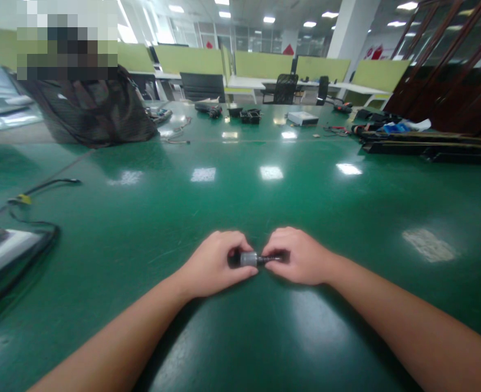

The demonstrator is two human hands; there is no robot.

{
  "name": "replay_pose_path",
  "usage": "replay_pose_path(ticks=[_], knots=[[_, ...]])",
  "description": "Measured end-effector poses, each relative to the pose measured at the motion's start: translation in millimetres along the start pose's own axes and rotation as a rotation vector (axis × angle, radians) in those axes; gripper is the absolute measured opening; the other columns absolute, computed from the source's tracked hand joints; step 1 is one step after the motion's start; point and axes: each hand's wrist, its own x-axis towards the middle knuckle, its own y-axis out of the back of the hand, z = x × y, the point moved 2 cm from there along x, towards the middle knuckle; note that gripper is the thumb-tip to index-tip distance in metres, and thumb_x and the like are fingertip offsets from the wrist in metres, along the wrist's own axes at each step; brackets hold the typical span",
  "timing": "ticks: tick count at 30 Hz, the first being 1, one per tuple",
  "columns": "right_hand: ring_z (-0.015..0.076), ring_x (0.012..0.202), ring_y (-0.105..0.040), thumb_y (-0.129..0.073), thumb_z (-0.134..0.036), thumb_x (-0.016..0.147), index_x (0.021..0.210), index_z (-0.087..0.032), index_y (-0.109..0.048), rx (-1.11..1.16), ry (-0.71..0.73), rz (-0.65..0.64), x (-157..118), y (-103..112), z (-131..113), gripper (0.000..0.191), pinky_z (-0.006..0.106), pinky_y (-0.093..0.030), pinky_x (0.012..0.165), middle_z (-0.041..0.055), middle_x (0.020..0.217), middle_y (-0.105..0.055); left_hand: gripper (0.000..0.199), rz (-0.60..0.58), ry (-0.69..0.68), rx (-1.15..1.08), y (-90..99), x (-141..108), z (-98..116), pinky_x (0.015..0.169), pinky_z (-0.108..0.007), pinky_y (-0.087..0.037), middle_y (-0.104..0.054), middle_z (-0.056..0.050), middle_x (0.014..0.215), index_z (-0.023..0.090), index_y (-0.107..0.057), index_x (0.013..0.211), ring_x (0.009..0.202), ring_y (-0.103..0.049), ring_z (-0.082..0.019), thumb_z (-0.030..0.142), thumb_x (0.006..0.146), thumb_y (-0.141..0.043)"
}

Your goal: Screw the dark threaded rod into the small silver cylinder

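Low over the green table, my left hand (220, 261) is closed with thumb and fingers around a small grey cylinder (248, 259). From the cylinder's right end a thin dark rod (270, 259) with ridges, like a screw thread, sticks out in line with it. My right hand (295, 256) pinches this rod between thumb and fingers. The two hands face each other with a narrow gap between them. Fingers cover part of both pieces, and I cannot tell whether they are one object or two joined.
The glossy green table (240, 201) reflects ceiling lights. At left lie a dark cable (53, 186) and a device edge (12, 256); a large dark bag (97, 109) stands behind. Along the far side sit a white box (302, 118), black parts (250, 115) and long black bars (428, 146).
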Motion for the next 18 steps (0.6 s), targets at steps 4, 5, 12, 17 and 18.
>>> replay_pose_path(ticks=[4,5,12,17,18], knots=[[0.0191,0.082,-0.065,-0.073,-0.017,0.08,0.088,-0.019,-0.073,-0.018,-0.01,-0.007,-0.5,1.4,0.1,0.008,0.034,-0.045,0.081,0.0024,0.084,-0.074,0.021,-0.005,-0.001,0.001,0.3,0.1,0.4,0.074,-0.03,-0.041,-0.07,0.002,0.083,0.022,-0.069,0.089,0.075,-0.063,-0.017,0.038,0.078,-0.079],[0.019,0.081,-0.065,-0.073,-0.017,0.079,0.087,-0.019,-0.073,-0.018,-0.011,-0.009,-0.6,1.7,0.0,0.008,0.034,-0.045,0.081,0.0022,0.083,-0.074,0.021,-0.003,0.0,0.0,0.4,0.0,0.3,0.074,-0.03,-0.041,-0.07,0.002,0.083,0.022,-0.069,0.088,0.076,-0.063,-0.017,0.037,0.078,-0.08],[0.0169,0.073,-0.063,-0.075,-0.016,0.074,0.078,-0.018,-0.071,-0.005,-0.033,-0.002,-1.8,7.8,4.2,0.006,0.032,-0.046,0.077,0.0009,0.075,-0.071,0.021,-0.004,-0.002,-0.005,0.5,0.2,0.8,0.075,-0.03,-0.041,-0.07,0.002,0.084,0.022,-0.069,0.089,0.075,-0.063,-0.017,0.037,0.078,-0.08],[0.015,0.07,-0.062,-0.073,-0.014,0.072,0.076,-0.017,-0.071,0.063,-0.079,-0.056,-6.4,19.0,20.1,0.006,0.028,-0.047,0.071,0.0008,0.073,-0.07,0.022,-0.001,0.018,0.002,0.1,0.5,1.0,0.072,-0.03,-0.04,-0.069,0.002,0.082,0.022,-0.069,0.088,0.073,-0.061,-0.017,0.039,0.078,-0.08],[0.0148,0.07,-0.062,-0.072,-0.013,0.071,0.076,-0.017,-0.072,0.073,-0.102,-0.07,-7.8,21.8,24.0,0.006,0.027,-0.047,0.07,0.0008,0.073,-0.069,0.022,-0.001,0.019,-0.001,0.0,0.5,1.1,0.072,-0.03,-0.04,-0.069,0.002,0.081,0.022,-0.069,0.087,0.072,-0.061,-0.017,0.039,0.079,-0.079]])
